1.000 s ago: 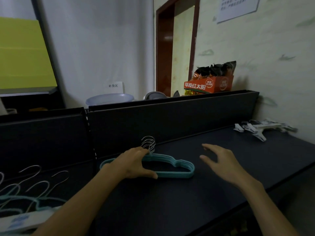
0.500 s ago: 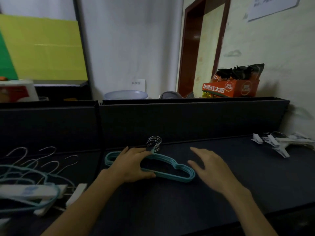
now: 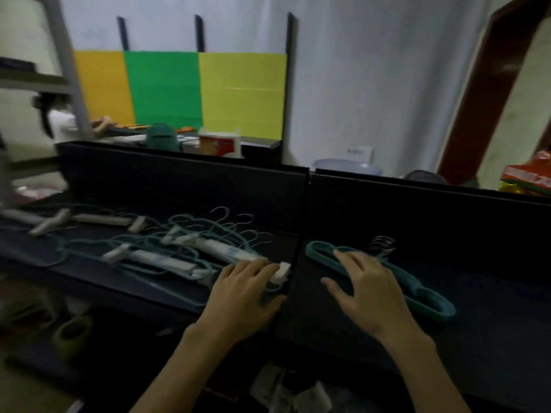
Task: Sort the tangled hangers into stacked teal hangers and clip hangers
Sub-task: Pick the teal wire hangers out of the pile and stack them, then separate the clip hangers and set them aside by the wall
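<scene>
The tangled hangers (image 3: 179,248) lie heaped on the left part of the dark desk (image 3: 492,323), thin teal wire frames knotted through white clip hangers (image 3: 226,253), their metal hooks pointing toward the far partition. To the right, just past the seam in the desk, the stacked teal hangers (image 3: 426,296) lie flat in a neat pile, hooks bunched at the far side.

The person's left hand (image 3: 244,296) is at the near right edge of the tangle, its fingers (image 3: 262,269) bent over the end of a white clip hanger beside its clip (image 3: 281,271); the picture is blurred there, and I cannot tell whether they have closed on it or only rest on top. The right hand (image 3: 366,287) is spread open, palm down, fingers straight and apart, over the left end of the teal stack. It grips nothing, though it may be touching the top hanger.

The risk, as I see it, is in the pull. A clip hanger threaded through several wire frames will likely drag the whole knot along, and loose hooks could snag one another or catch the desk seam. If that bundle slides right it could knock the tidy teal stack askew, unless the right hand steadies it. A hard tug might also send hangers off the near edge onto the cluttered floor (image 3: 74,332) below.
</scene>
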Tool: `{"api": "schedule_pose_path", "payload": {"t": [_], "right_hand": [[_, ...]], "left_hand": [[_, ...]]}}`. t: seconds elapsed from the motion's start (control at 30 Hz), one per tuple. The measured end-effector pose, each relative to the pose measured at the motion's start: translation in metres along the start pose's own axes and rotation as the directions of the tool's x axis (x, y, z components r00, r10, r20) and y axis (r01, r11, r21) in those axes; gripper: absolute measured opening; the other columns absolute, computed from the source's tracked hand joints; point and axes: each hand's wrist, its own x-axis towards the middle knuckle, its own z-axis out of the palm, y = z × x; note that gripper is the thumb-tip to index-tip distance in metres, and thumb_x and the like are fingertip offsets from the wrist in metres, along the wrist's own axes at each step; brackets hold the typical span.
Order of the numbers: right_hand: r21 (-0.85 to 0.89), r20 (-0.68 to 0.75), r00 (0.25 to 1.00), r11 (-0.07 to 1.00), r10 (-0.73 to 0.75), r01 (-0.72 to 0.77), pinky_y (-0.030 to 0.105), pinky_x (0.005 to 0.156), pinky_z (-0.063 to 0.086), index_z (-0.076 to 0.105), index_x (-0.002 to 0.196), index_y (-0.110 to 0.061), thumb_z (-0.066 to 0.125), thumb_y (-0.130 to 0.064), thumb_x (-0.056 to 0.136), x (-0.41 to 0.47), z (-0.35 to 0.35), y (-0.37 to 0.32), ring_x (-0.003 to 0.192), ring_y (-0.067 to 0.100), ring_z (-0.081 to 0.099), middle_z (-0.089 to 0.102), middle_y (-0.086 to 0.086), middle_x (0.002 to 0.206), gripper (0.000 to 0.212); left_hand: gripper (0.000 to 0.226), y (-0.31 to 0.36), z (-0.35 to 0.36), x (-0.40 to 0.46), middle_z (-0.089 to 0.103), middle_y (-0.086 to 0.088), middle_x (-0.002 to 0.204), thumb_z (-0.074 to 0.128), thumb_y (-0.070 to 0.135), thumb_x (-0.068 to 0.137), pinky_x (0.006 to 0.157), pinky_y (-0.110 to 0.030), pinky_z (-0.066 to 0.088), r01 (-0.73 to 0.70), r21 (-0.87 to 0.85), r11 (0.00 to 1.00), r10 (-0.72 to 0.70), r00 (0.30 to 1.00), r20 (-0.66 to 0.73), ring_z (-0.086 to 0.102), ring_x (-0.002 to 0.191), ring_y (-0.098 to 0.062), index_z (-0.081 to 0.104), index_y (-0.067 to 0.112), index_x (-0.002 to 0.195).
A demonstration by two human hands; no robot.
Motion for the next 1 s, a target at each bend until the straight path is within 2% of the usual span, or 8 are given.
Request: {"api": "schedule_pose_path", "payload": {"t": [0.1, 0.17, 0.27, 0.4, 0.47, 0.63, 0.77, 1.0], "right_hand": [[0.064, 0.017, 0.994, 0.992, -0.112, 0.111, 0.033, 0.103, 0.033, 0.035, 0.143, -0.026, 0.044, -0.058, 0.090, -0.013, 0.011, -0.056, 0.128, 0.016, 0.038, 0.045, -0.006, 0.137, 0.062], [0.129, 0.036, 0.981, 0.974, -0.190, 0.184, 0.032, 0.100, 0.034, 0.036, 0.143, -0.027, 0.044, -0.057, 0.090, -0.028, 0.020, -0.092, 0.127, 0.014, 0.038, 0.046, -0.007, 0.136, 0.061], [0.214, 0.075, 0.946, 0.931, -0.317, 0.295, 0.030, 0.098, 0.035, 0.036, 0.143, -0.026, 0.045, -0.056, 0.091, -0.057, 0.040, -0.145, 0.124, 0.013, 0.041, 0.048, -0.008, 0.133, 0.061], [0.306, 0.212, 0.863, 0.870, -0.459, 0.388, 0.030, 0.101, 0.033, 0.030, 0.146, -0.028, 0.041, -0.058, 0.091, -0.081, 0.067, -0.200, 0.125, 0.013, 0.037, 0.044, -0.010, 0.135, 0.063], [0.323, 0.249, 0.838, 0.857, -0.486, 0.401, 0.028, 0.101, 0.032, 0.029, 0.146, -0.028, 0.040, -0.059, 0.091, -0.077, 0.079, -0.216, 0.124, 0.012, 0.037, 0.043, -0.011, 0.136, 0.064], [0.367, 0.299, 0.782, 0.822, -0.547, 0.435, 0.032, 0.103, 0.034, 0.029, 0.146, -0.025, 0.041, -0.056, 0.092, -0.059, 0.116, -0.251, 0.126, 0.015, 0.038, 0.043, -0.006, 0.138, 0.064], [0.405, 0.344, 0.729, 0.794, -0.592, 0.454, 0.033, 0.105, 0.032, 0.027, 0.147, -0.026, 0.040, -0.057, 0.092, -0.043, 0.152, -0.287, 0.127, 0.016, 0.037, 0.042, -0.004, 0.140, 0.064], [0.435, 0.316, 0.684, 0.741, -0.657, 0.511, 0.034, 0.105, 0.029, 0.025, 0.147, -0.024, 0.038, -0.057, 0.093, 0.022, 0.198, -0.354, 0.130, 0.018, 0.033, 0.039, -0.003, 0.144, 0.065]], "left_hand": [[0.057, -0.037, -0.022, -0.058, 0.059, 0.008, 0.125, 0.040, 0.062, 0.080, 0.089, -0.036, 0.047, 0.144, 0.087, 0.986, -0.141, 0.989, -0.041, 0.058, 0.114, -0.018, 0.056, 0.030, 0.125], [0.057, -0.058, -0.030, -0.101, 0.060, 0.007, 0.124, 0.039, 0.062, 0.079, 0.088, -0.036, 0.048, 0.255, 0.110, 0.961, -0.250, 0.967, -0.057, 0.058, 0.113, -0.018, 0.058, 0.030, 0.123], [0.059, -0.089, -0.032, -0.172, 0.057, 0.006, 0.129, 0.042, 0.061, 0.080, 0.092, -0.038, 0.044, 0.414, 0.140, 0.899, -0.415, 0.909, -0.023, 0.053, 0.118, -0.021, 0.055, 0.029, 0.128], [0.063, -0.122, -0.029, -0.251, 0.063, 0.003, 0.118, 0.036, 0.063, 0.076, 0.079, -0.039, 0.048, 0.592, 0.170, 0.788, -0.603, 0.797, 0.022, 0.060, 0.105, -0.025, 0.061, 0.027, 0.120], [0.064, -0.140, -0.025, -0.269, 0.063, 0.003, 0.117, 0.033, 0.064, 0.075, 0.076, -0.038, 0.048, 0.626, 0.180, 0.759, -0.638, 0.770, 0.013, 0.061, 0.103, -0.024, 0.062, 0.027, 0.118], [0.074, -0.178, -0.032, -0.284, 0.057, 0.003, 0.126, 0.023, 0.068, 0.075, 0.083, -0.039, 0.043, 0.684, 0.155, 0.712, -0.692, 0.722, -0.007, 0.053, 0.115, -0.024, 0.056, 0.025, 0.126], [0.075, -0.213, -0.028, -0.294, 0.059, 0.001, 0.124, 0.025, 0.068, 0.072, 0.081, -0.039, 0.041, 0.739, 0.166, 0.653, -0.747, 0.664, -0.016, 0.055, 0.111, -0.027, 0.058, 0.024, 0.124], [0.077, -0.285, -0.046, -0.283, 0.056, 0.003, 0.127, 0.023, 0.068, 0.071, 0.085, -0.038, 0.043, 0.793, 0.250, 0.555, -0.811, 0.583, -0.046, 0.052, 0.113, -0.021, 0.053, 0.027, 0.128]]}}
